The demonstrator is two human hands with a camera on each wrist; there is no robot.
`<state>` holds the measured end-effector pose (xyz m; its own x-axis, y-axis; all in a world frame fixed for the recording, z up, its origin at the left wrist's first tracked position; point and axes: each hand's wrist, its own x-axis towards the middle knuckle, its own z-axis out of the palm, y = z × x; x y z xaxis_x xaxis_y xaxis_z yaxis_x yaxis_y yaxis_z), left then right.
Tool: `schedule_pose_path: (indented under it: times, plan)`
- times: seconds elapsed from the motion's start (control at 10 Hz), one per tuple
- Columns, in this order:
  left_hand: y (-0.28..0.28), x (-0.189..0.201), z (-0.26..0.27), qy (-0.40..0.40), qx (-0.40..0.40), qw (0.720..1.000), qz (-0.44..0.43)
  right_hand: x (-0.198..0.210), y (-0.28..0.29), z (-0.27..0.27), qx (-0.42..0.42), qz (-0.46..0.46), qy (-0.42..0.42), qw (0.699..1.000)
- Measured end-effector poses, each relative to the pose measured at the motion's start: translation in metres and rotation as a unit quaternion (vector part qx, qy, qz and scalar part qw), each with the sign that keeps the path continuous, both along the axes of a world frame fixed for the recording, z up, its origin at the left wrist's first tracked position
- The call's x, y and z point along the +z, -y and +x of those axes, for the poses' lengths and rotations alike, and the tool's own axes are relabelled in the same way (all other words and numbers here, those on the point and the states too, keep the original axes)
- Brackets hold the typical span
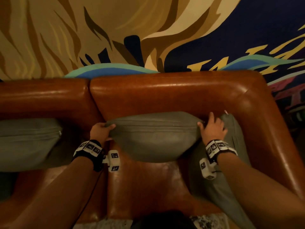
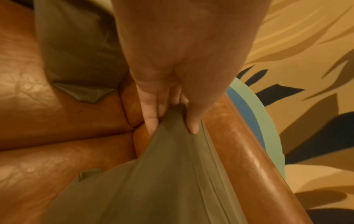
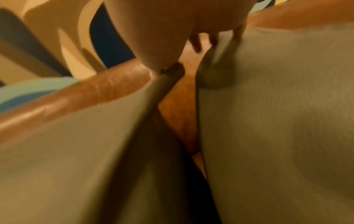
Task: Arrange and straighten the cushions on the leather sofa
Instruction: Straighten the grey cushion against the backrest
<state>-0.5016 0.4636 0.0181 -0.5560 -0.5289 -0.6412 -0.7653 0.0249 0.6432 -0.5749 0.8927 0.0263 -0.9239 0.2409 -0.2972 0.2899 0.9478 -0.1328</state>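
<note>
Cushion (image 1: 153,136) pinched at both top corners by left hand (image 1: 100,131) and right hand (image 1: 212,128); recommend equal tension, seating it square against sofa (image 1: 165,95) back.

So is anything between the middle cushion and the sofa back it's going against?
Nothing visible. The middle cushion, gripped at its top corners by the left hand and right hand, already meets the sofa back; the right cushion stands beside it.
</note>
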Motion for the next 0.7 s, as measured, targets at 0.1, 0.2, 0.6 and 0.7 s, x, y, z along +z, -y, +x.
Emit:
schedule_pose_path:
  times: [0.1,0.2,0.6,0.7]
  plan:
    - [0.000,0.003,0.000,-0.007,0.014,1.000,0.027,0.014,-0.006,-0.012,-0.059,-0.114,-0.005,0.992]
    - [0.002,0.008,0.002,-0.002,0.016,1.000,0.027,0.015,-0.011,-0.013,-0.120,-0.184,-0.020,0.975]
    - [-0.015,0.011,0.012,-0.032,-0.007,0.998,-0.048,0.013,-0.026,-0.020,-0.157,-0.160,0.056,0.973]
    - [-0.003,0.013,0.032,-0.026,-0.025,0.999,-0.035,0.033,-0.036,-0.030,-0.118,-0.178,0.025,0.977]
